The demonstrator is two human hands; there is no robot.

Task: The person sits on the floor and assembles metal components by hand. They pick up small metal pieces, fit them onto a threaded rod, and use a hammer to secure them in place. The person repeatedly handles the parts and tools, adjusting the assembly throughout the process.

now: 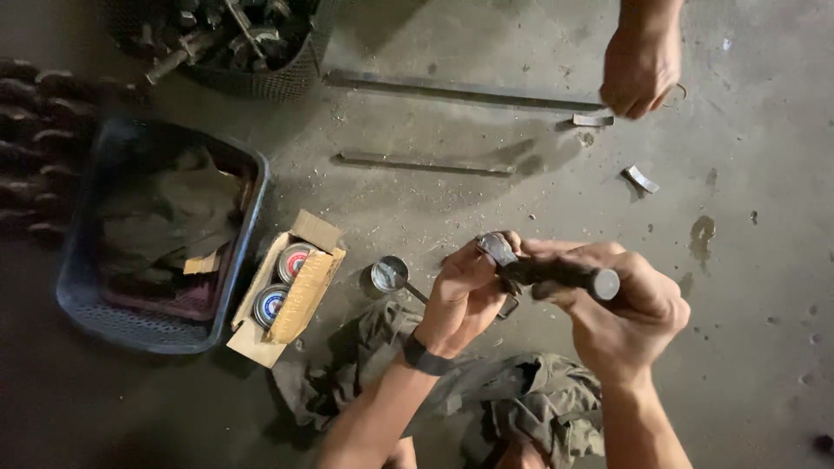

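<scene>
Both hands sit low in the centre of my view, closed together on 1 dark metal tool. From where I watch, my right hand (pixel 627 314) is wrapped around the dark cylindrical handle (pixel 565 276), whose round grey end points toward the right. My left hand (pixel 463 300) pinches the small shiny metal piece (pixel 497 248) at the other end of that handle, fingers curled tight around it, a dark band on the wrist. The tool is held above the concrete floor (pixel 764 287), over the crumpled olive cloth (pixel 521 404) that lies below my forearms.

Just left of my left hand stands a small open metal tin (pixel 388 274). Beside that lies an open cardboard box (pixel 291 291) holding 2 round tins with coloured lids. Further left is a dark plastic crate (pixel 165 239) with rags and scraps inside, and a mesh basket (pixel 261 52) of dark metal parts sits at the top left.

On the floor beyond my hands lie 2 long flat metal strips (pixel 426 163), roughly parallel and well apart from me. At the top right another person's hand (pixel 641 65) is closed near the end of the farther strip, with 2 small bent metal pieces (pixel 641 179) lying close by
</scene>
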